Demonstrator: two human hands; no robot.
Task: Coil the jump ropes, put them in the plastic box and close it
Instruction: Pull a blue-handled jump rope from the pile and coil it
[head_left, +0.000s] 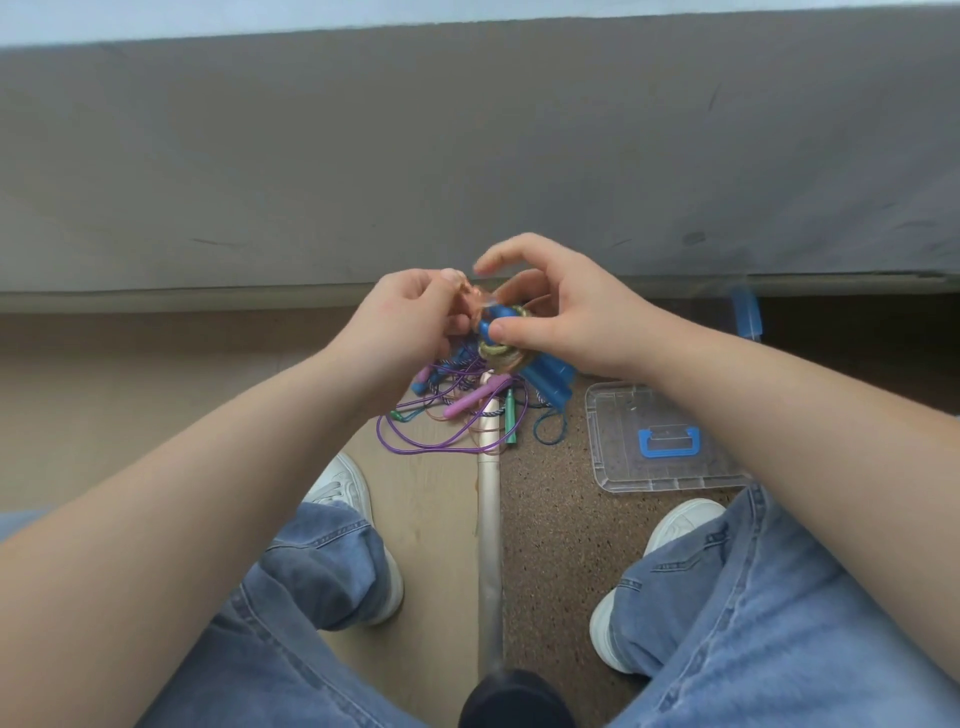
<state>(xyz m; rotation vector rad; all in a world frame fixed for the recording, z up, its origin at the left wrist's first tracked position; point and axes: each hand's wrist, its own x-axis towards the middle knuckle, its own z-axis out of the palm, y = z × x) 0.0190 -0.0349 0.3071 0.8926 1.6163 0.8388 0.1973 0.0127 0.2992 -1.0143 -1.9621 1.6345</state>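
Jump rope (501, 340) with blue handles is half-coiled, held up over the floor. Right hand (566, 317) pinches the bundle; left hand (410, 322) grips the clear cord. Other ropes (447, 410) lie tangled below, box lid (660, 441) beside them. Risk: springy cord unwinds if the pinch loosens, or snags the pile.

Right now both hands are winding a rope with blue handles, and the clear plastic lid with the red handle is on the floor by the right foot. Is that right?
Almost. The handle on the clear plastic lid is blue, not red, as the head view shows. The rest holds: the left hand and right hand are winding a rope with blue handles, and the lid lies on the floor by the right foot.
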